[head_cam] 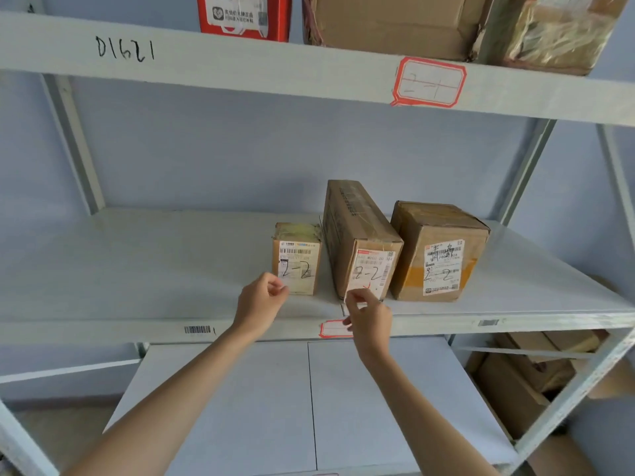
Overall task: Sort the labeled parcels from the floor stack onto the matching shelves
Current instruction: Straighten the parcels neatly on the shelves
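In the middle of the frame, 3 cardboard parcels stand in a row on the grey middle shelf, each with a label marked "2-2": a small box, a long box and a wide box. The left hand is just beside the small box, fingers curled together, holding nothing. The right hand is at the lower label edge of the long box, fingertips pinched; if they grip the label, I cannot tell. On the upper shelf edge is a red-framed sticker.

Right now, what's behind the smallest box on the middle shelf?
Behind the smallest box only bare grey shelf and blue wall show. The spot directly behind it stays hidden.
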